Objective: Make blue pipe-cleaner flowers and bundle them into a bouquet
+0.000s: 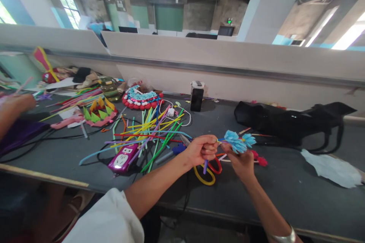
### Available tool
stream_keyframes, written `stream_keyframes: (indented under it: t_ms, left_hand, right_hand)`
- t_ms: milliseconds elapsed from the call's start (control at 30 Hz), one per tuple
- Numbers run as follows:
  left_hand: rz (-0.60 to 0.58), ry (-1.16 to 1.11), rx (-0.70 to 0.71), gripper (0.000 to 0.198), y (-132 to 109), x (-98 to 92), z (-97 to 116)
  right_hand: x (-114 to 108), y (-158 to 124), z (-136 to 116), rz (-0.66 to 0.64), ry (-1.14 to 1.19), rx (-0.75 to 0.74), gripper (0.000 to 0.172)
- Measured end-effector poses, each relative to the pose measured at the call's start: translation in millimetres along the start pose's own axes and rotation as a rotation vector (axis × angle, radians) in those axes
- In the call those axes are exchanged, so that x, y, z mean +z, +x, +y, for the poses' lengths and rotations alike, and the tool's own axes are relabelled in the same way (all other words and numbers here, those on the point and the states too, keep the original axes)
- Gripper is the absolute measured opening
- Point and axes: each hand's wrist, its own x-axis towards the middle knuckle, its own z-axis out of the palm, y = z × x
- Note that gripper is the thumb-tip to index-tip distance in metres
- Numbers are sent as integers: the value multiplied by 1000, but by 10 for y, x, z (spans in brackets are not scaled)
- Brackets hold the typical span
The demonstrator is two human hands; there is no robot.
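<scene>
My left hand (205,147) is closed, its fingers pinching a thin stem that leads to a fluffy blue pipe-cleaner flower (235,143). A short purple piece (205,167) pokes out below this fist. Close by on the right, my right hand (241,161) has its fingers pressed on the stem just under the petals; its fingertips are partly hidden. Under my hands lie what look like scissors with yellow and red loop handles (211,181). A pink-red fluffy piece (260,158) rests behind my right wrist. Loose coloured pipe cleaners (154,133) spread out left of my hands.
A purple power strip (123,158), a white charger with cable (171,111) and an upright phone (196,98) stand on the dark table. A black bag (288,121) and a white sheet (330,169) lie right. Another person's hand (18,104) is far left, near a felt crown (99,112).
</scene>
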Motion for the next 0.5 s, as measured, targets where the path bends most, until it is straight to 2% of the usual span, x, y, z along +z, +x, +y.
stream_keyframes:
  t_ms: [167, 333, 500]
  left_hand:
    - [-60, 66, -84, 16, 9, -25, 29]
    - [-52, 162, -33, 20, -21, 3, 62]
    - [-26, 269, -23, 24, -34, 43, 42]
  right_hand:
    - [-4, 24, 61, -18, 44, 5, 18]
    - [20, -39, 60, -71, 69, -3, 18]
    - [13, 4, 162, -52, 29, -49, 17]
